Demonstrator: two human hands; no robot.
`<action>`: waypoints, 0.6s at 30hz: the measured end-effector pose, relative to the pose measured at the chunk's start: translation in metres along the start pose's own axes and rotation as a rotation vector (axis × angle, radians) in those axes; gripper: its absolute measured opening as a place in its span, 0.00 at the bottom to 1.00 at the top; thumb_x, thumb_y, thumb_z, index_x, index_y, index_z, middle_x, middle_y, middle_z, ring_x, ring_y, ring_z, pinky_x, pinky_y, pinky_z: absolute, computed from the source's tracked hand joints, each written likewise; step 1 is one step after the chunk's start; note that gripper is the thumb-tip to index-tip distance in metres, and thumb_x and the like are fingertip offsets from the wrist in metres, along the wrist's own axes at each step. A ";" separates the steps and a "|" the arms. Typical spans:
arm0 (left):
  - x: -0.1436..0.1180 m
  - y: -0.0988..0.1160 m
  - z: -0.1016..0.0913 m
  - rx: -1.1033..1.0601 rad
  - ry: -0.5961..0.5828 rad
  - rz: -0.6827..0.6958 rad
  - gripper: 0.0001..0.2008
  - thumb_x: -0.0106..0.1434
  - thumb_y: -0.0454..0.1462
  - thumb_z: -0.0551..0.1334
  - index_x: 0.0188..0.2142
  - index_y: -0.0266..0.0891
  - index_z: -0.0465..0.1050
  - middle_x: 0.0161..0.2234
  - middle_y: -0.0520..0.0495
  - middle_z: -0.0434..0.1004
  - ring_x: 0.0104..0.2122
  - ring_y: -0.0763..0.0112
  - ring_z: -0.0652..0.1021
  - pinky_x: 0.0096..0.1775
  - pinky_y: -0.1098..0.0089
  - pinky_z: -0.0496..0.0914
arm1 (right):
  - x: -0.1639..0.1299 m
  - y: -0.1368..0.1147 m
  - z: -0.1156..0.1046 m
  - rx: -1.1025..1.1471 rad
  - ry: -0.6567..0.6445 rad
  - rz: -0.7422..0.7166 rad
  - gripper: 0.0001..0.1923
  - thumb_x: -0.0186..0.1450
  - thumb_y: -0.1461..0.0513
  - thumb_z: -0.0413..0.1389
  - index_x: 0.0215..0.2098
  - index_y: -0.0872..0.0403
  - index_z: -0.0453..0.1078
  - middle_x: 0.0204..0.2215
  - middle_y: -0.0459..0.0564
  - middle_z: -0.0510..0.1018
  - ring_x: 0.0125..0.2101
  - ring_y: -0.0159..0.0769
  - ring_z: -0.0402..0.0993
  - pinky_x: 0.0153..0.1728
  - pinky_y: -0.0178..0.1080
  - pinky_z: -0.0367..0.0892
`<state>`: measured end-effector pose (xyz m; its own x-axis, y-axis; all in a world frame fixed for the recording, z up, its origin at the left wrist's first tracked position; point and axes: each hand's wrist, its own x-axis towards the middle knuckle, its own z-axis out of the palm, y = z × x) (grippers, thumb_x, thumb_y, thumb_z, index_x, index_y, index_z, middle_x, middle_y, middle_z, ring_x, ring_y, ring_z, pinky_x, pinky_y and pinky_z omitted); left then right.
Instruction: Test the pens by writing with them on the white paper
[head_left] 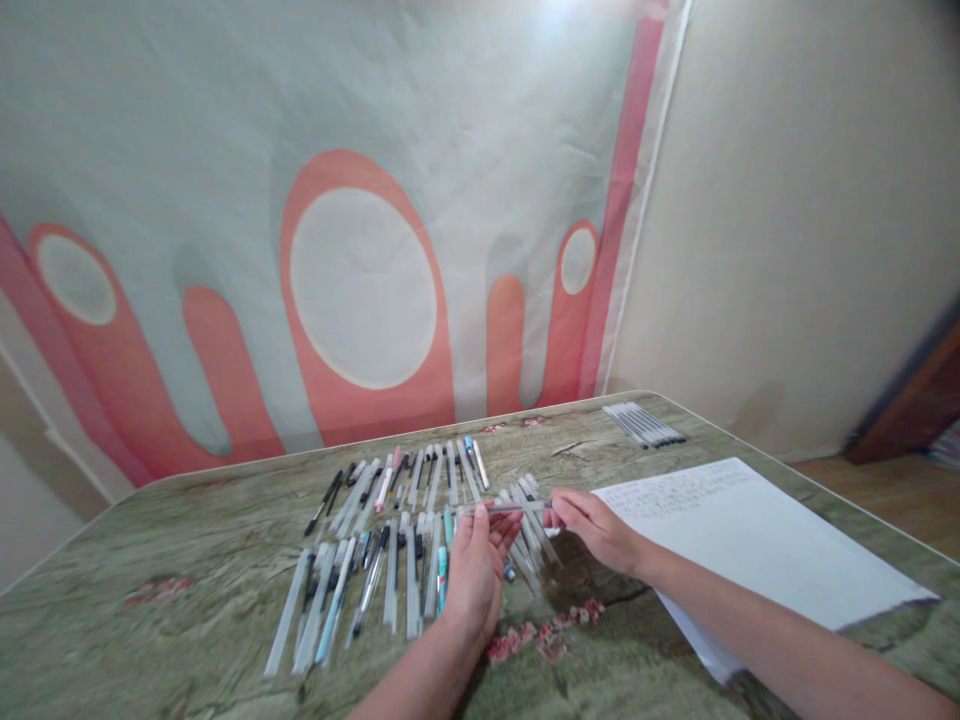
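Observation:
A slim, clear-barrelled pen [516, 508] is held level between my two hands above the table. My left hand [480, 565] pinches its left end between thumb and fingers. The fingertips of my right hand [596, 528] close on its darker right end. Just beneath and behind the pen lies a loose group of clear pens [534, 555], partly covered by my hands. Left of my left hand, a front row of pens [322, 610] and a back row of pens [420, 478] are spread side by side, mostly clear, with some black, pink and blue ones.
To the right lies a large white paper sheet [765, 550] with handwriting at its top, its near edge curling. Beyond it, several matching pens [643, 425] sit neatly aligned near the far table edge. The wood-patterned table [187, 540] meets a printed curtain [367, 420].

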<state>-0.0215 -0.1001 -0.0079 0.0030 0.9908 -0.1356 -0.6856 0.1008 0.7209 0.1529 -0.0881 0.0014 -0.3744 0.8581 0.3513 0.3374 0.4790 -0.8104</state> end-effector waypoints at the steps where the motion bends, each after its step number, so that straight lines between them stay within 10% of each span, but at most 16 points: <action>1: 0.000 0.000 0.000 0.002 0.001 -0.002 0.12 0.55 0.42 0.61 0.34 0.37 0.64 0.30 0.45 0.76 0.33 0.68 0.77 0.44 0.65 0.66 | -0.001 0.000 0.000 0.002 0.000 0.003 0.17 0.67 0.54 0.40 0.29 0.55 0.64 0.26 0.46 0.69 0.29 0.31 0.66 0.33 0.34 0.60; 18: -0.005 0.003 0.004 -0.096 0.009 -0.082 0.06 0.58 0.37 0.59 0.34 0.37 0.65 0.30 0.45 0.76 0.33 0.70 0.77 0.41 0.68 0.69 | -0.001 -0.016 -0.001 0.134 -0.021 0.034 0.16 0.61 0.50 0.48 0.27 0.54 0.59 0.24 0.45 0.68 0.27 0.30 0.64 0.32 0.35 0.62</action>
<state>-0.0205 -0.1042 -0.0028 0.0559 0.9786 -0.1981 -0.7501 0.1721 0.6386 0.1490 -0.0967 0.0150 -0.3833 0.8689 0.3133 0.2323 0.4190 -0.8778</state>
